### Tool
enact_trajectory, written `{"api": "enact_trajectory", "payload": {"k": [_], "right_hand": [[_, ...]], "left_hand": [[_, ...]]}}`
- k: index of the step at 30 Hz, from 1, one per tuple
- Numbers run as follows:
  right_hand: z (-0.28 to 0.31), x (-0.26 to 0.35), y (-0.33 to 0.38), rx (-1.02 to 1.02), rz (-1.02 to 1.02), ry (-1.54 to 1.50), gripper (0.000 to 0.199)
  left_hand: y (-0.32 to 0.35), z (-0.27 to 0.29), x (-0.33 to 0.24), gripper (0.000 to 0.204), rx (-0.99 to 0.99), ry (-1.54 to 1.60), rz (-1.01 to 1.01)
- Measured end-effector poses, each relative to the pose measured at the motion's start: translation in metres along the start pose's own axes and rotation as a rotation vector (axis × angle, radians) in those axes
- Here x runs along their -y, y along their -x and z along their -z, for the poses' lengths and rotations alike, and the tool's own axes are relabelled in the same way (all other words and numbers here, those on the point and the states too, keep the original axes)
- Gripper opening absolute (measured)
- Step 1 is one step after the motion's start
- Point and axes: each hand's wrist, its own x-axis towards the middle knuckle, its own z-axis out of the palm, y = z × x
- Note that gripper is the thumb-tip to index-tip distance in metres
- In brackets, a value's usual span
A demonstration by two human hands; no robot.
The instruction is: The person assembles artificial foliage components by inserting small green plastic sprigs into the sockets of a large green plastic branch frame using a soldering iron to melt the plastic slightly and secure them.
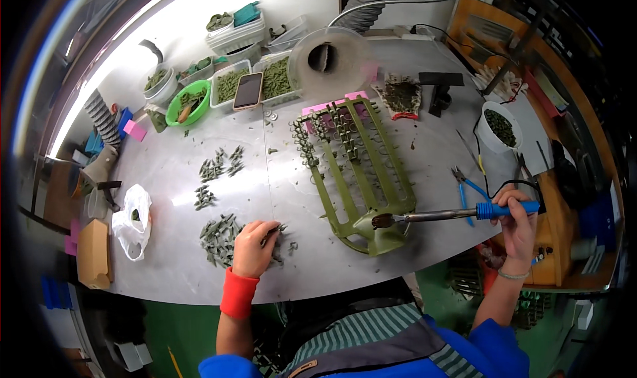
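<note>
My right hand [517,222] is wrapped round the blue handle of a corded soldering iron [443,214]. Its metal shaft points left, and its dark, broad tip lies over the near end of an olive-green frame [381,235]; whether it touches I cannot tell. Long bars run away from that end, with rows of small ring-like pieces along the far left part. Beside a pile of small grey-green pieces [222,239], my left hand [253,247], with a red wristband, has its fingertips pinched together at the table. What they hold is mostly hidden.
Smaller groups of pieces [212,166] lie farther off. Behind stand tubs of green parts [276,76], a phone [248,90], a green bowl [188,103] and a clear round container [330,60]. At right are blue-handled pliers [471,184] and a white bucket [499,127]; at left, a plastic bag [133,222].
</note>
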Motion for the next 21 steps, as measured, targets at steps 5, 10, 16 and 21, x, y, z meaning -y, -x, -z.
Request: {"api": "enact_trajectory", "payload": {"k": [5,10,16,21], "right_hand": [[0.001,-0.004,-0.001,-0.028,0.007,-0.021,0.017],[0.003,-0.01,-0.004,-0.049,0.01,-0.06,0.018],[0.011,-0.021,-0.012,-0.1,0.023,-0.106,0.018],[0.007,-0.023,-0.025,-0.17,0.038,-0.157,0.018]], "left_hand": [[-0.028,0.011,-0.013,0.018,-0.138,0.169,-0.019],[-0.086,0.02,-0.047,0.018,-0.255,0.184,-0.143],[-0.154,0.002,-0.074,0.016,-0.258,0.215,-0.317],[-0.227,-0.037,-0.089,0.015,-0.21,0.061,-0.453]]}}
